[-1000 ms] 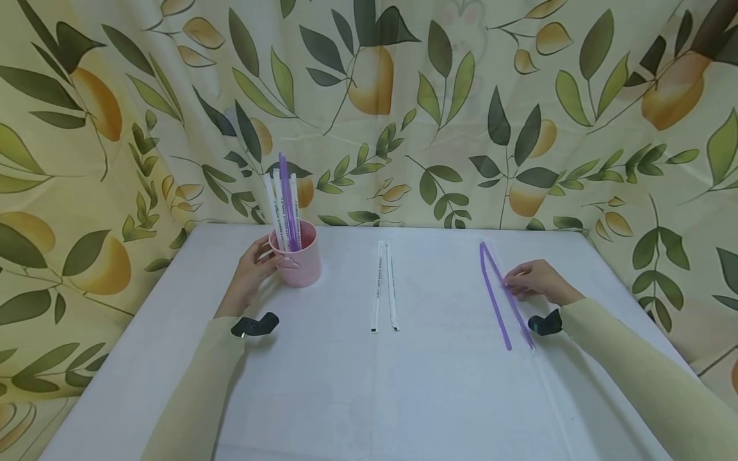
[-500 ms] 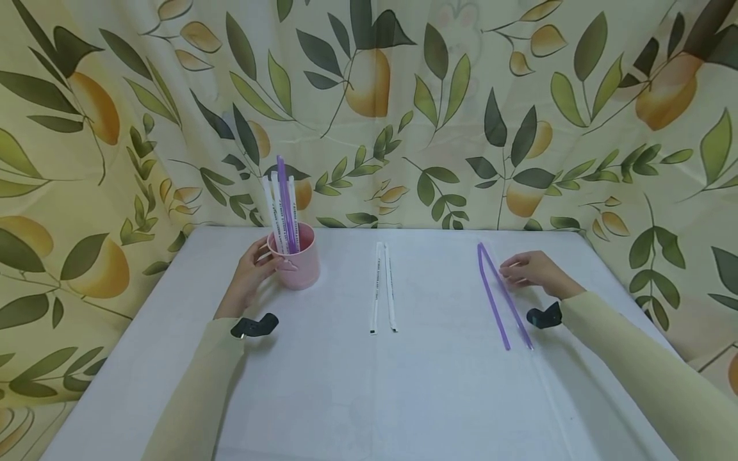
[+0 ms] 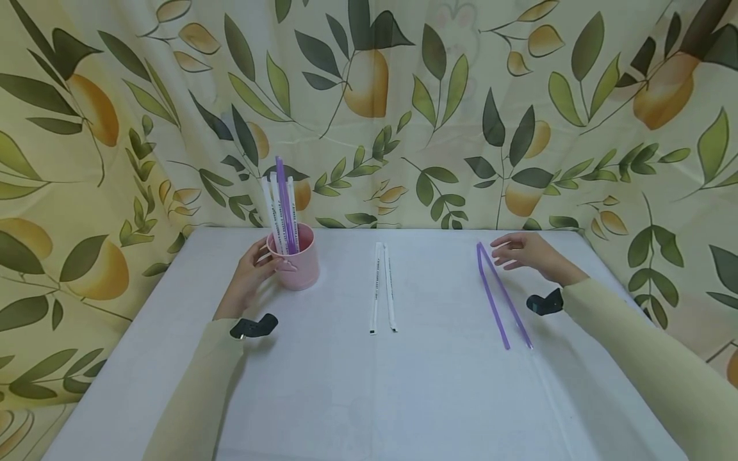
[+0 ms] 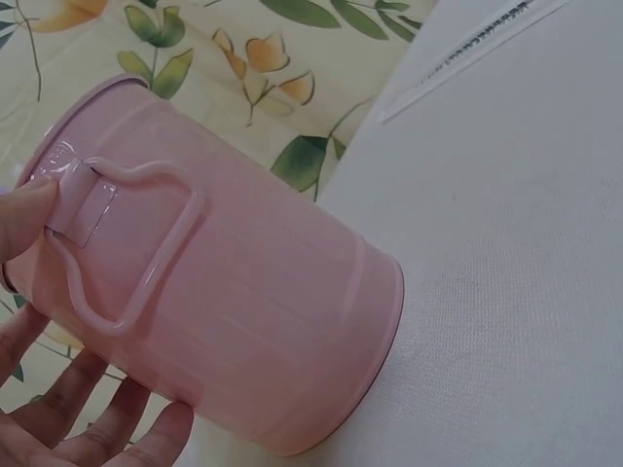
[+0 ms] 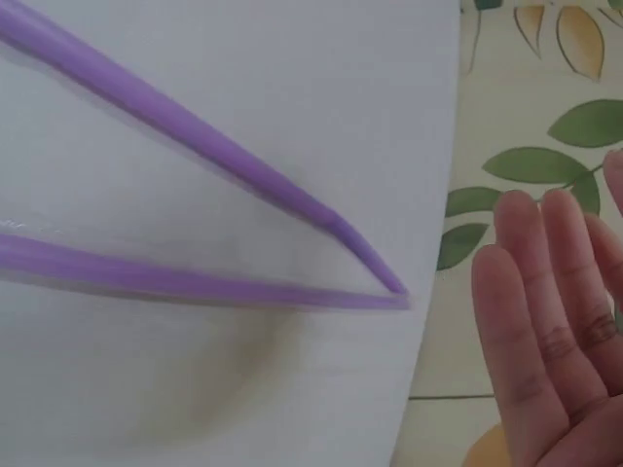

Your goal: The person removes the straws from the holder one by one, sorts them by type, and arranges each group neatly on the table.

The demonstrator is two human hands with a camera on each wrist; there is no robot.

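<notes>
My left hand (image 3: pixel 251 274) grips a pink metal pail (image 3: pixel 301 270) at the table's back left. In the left wrist view, the thumb (image 4: pixel 27 216) lies near the pail's rim and the fingers curve under its side; its wire handle (image 4: pixel 161 263) hangs flat. Several paper-wrapped white straws (image 3: pixel 271 211) and purple straws (image 3: pixel 284 198) stand in the pail. Two purple straws (image 3: pixel 493 304) lie on the right, their far ends meeting in a narrow V. Just beside those ends, my right hand (image 3: pixel 532 256) hovers with loosely extended fingers, holding nothing.
Two wrapped white straws (image 3: pixel 377 291) lie side by side at mid-table. A white cloth covers the table (image 3: pixel 369 397). Behind its back edge hangs a curtain (image 3: pixel 438 160) printed with leaves and fruit. Black camera mounts (image 3: pixel 544 302) sit at both wrists.
My right hand has let go of the right purple straw and moved up and slightly left, its fingers spreading. The left hand and pail stay in place.
</notes>
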